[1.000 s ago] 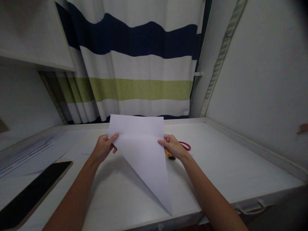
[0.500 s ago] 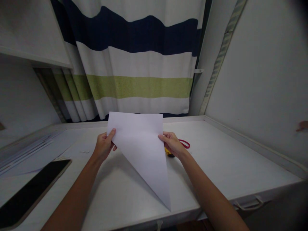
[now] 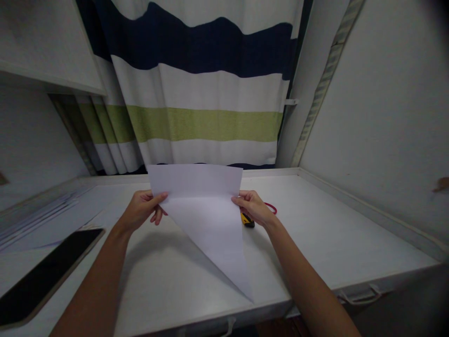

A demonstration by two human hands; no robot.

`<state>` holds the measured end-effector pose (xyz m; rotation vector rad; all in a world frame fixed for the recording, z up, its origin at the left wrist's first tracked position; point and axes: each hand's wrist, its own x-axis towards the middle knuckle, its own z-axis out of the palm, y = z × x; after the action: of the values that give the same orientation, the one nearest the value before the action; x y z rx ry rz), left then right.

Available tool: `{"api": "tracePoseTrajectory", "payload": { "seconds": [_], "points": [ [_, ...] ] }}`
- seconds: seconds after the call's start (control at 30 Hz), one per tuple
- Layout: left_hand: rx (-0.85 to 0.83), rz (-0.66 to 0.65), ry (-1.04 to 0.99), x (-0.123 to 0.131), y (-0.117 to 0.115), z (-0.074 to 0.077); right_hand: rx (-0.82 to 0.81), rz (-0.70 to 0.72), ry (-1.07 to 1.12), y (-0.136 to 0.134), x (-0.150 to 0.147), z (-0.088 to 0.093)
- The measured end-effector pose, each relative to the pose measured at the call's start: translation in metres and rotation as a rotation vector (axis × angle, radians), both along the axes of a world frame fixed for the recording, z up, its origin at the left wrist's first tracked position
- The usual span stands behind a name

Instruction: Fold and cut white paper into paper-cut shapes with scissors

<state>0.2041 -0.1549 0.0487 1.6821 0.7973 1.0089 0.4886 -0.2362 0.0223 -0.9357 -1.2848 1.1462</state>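
Observation:
A sheet of white paper (image 3: 206, 229) is held up over the white desk, its lower part folded or cut to a slanting edge that tapers to a point near the desk's front. My left hand (image 3: 142, 208) pinches its left edge, thumb on the near face and fingers behind. On the opposite edge, my right hand (image 3: 253, 206) grips the paper the same way. A crease or bend runs across the sheet between my thumbs. Behind my right hand lies a yellow and black tool (image 3: 247, 220), partly hidden, with a red loop (image 3: 271, 208) beside it.
A dark phone (image 3: 49, 278) lies on the desk (image 3: 329, 234) at the left. Beyond it are several papers (image 3: 42, 220). A striped curtain (image 3: 210, 124) hangs behind the desk, and a wall (image 3: 386, 126) rises on the right. Drawer handles (image 3: 363, 296) sit below the front edge.
My left hand has moved left and the paper's upper part looks wider. Its top now bends along a line level with my thumbs. My right hand stays nearly in place.

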Motion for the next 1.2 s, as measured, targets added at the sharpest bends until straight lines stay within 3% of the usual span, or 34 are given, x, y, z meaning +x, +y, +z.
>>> {"api": "tracePoseTrajectory", "payload": {
  "seconds": [0.4, 0.57, 0.67, 0.87, 1.03, 1.2],
  "points": [
    [-0.034, -0.088, 0.065, -0.015, -0.001, 0.007, -0.009, -0.038, 0.088, -0.002, 0.002, 0.004],
    [-0.037, -0.240, 0.289, -0.030, 0.000, 0.011, 0.011, -0.077, -0.050, 0.001, 0.005, 0.000],
    [-0.031, -0.267, 0.365, -0.033, -0.001, 0.015, 0.019, -0.061, -0.140, 0.004, 0.006, -0.005],
    [-0.137, -0.331, 0.392, 0.002, -0.011, 0.012, 0.023, 0.068, -0.332, 0.009, -0.005, -0.018],
    [-0.139, -0.451, 0.512, 0.038, -0.025, -0.009, 0.035, 0.135, -0.406, 0.014, -0.013, -0.030],
    [-0.138, -0.541, 0.521, 0.050, -0.028, -0.029, 0.049, 0.116, -0.410, 0.017, -0.014, -0.035]
  ]
}}
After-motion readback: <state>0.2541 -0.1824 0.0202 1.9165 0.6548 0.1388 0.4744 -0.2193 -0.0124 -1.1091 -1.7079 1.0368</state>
